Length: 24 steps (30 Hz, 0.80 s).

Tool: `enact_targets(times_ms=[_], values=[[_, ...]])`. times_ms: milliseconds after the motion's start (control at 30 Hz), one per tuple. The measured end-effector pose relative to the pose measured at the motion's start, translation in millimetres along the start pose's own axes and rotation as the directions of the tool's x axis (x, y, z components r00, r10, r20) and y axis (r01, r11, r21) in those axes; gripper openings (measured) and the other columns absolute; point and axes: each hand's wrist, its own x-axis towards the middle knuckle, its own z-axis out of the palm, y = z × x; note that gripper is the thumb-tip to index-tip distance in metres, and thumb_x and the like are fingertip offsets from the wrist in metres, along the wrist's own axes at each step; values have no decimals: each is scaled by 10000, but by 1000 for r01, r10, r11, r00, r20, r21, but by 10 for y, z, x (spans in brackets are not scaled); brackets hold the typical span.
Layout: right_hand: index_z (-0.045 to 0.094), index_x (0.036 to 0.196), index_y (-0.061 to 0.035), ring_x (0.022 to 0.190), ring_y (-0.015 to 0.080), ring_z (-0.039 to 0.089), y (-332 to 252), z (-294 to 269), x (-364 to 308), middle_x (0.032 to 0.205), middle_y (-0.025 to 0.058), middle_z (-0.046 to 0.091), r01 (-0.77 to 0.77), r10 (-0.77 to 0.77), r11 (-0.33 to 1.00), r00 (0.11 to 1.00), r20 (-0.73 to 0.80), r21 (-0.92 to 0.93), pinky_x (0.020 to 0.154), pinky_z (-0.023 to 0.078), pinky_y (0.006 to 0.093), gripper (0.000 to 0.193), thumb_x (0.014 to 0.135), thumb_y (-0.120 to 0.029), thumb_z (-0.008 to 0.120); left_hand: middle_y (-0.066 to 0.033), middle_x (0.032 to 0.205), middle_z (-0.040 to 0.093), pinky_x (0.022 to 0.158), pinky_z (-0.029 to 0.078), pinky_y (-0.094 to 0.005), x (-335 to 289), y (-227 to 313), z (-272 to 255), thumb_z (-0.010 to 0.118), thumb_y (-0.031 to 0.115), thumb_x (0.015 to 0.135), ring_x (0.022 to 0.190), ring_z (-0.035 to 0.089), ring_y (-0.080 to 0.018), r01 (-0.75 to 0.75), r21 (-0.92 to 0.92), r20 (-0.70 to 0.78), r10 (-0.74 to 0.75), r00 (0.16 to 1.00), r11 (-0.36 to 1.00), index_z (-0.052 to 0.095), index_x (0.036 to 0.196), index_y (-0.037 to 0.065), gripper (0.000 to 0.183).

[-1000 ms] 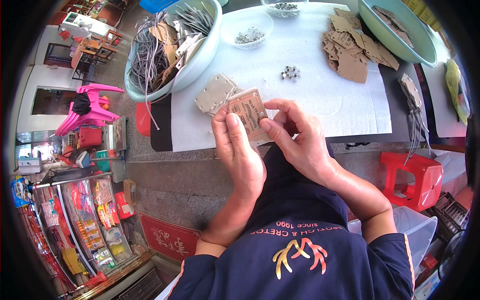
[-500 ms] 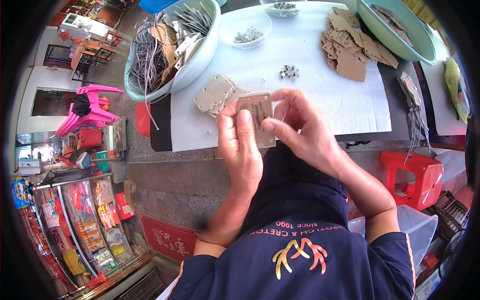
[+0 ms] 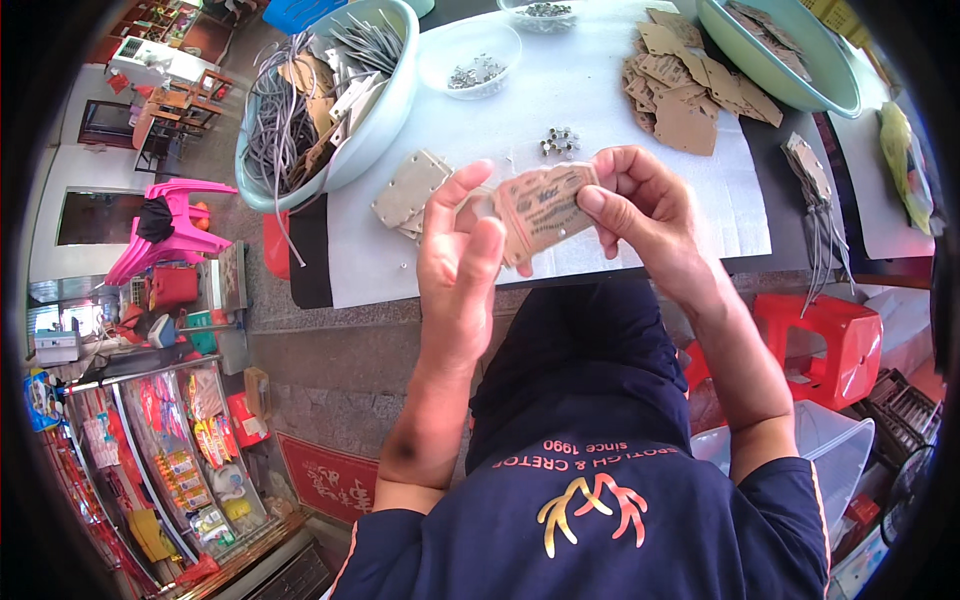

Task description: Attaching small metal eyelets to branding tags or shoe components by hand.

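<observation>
A brown printed cardboard tag [image 3: 545, 212] with a wavy edge is pinched at its right end by my right hand [image 3: 645, 205], tilted above the table's near edge. My left hand [image 3: 460, 255] is at the tag's left end, thumb and fingers apart; some fingertips are hidden behind the tag, so contact there is unclear. Beyond my left fingers lies a small stack of pale tags [image 3: 412, 190] with metal eyelets. A cluster of small shiny metal rings [image 3: 560, 142] rests on the white foam sheet [image 3: 430, 280] just past the held tag.
A pale green basin [image 3: 385, 130] of grey cords and tags stands at the left. Clear bowls [image 3: 470, 62] hold metal bits. At the far right are a tag pile [image 3: 685, 95] and another basin [image 3: 835, 85]; corded tags [image 3: 815, 185] lie nearer. A red stool [image 3: 830, 340] stands below.
The tag has turned and shifted to the right in my right hand. My left hand has loosened from it, its fingers spreading. The view has shifted slightly.
</observation>
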Motion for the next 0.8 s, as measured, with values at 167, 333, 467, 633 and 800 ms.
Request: enact_targets(times_ms=[167, 333, 467, 633, 800], values=[[530, 1027, -40, 650, 63, 549, 222, 200, -113, 796, 1, 581, 20, 6, 968, 994, -105, 248, 590, 469, 215, 173, 952, -164, 624, -90, 1132, 602, 701, 428, -263, -128, -202, 79, 475, 304, 1015, 903, 547, -114, -91, 88, -32, 94, 995, 992, 447, 1319, -15, 442], [524, 1043, -41, 674, 50, 536, 285, 233, -217, 824, 3, 598, 13, 5, 983, 996, -94, 183, 609, 458, 208, 184, 959, -176, 616, -83, 1023, 632, 645, 432, -257, -137, -234, 108, 427, 251, 1037, 794, 556, -106, -81, 185, -150, 110, 983, 979, 507, 1242, -6, 338], [539, 1079, -21, 718, 39, 541, 198, 181, -190, 866, 11, 617, 74, -68, 996, 992, -103, 59, 638, 457, 201, 196, 972, -177, 591, -35, 841, 615, 617, 432, -215, -141, -175, 143, 408, 238, 1050, 689, 519, -69, -33, 132, -143, 52, 988, 991, 557, 1104, -14, 298], [583, 1082, 18, 743, 57, 597, 95, 143, -122, 856, 39, 651, 82, -84, 995, 996, -34, -47, 646, 489, 214, 208, 981, -164, 569, -37, 815, 598, 605, 429, -212, -187, -117, 202, 383, 248, 1055, 679, 520, -71, 32, 120, -56, -25, 998, 992, 551, 1119, -24, 326], [575, 1067, 39, 683, 74, 617, 150, 220, -142, 826, 60, 656, 219, -219, 976, 974, -60, 1, 599, 489, 217, 176, 983, -114, 555, -89, 923, 624, 599, 438, -244, -206, -102, 190, 394, 242, 1048, 714, 551, -115, -6, 178, -47, 14, 999, 984, 533, 1168, -30, 328]])
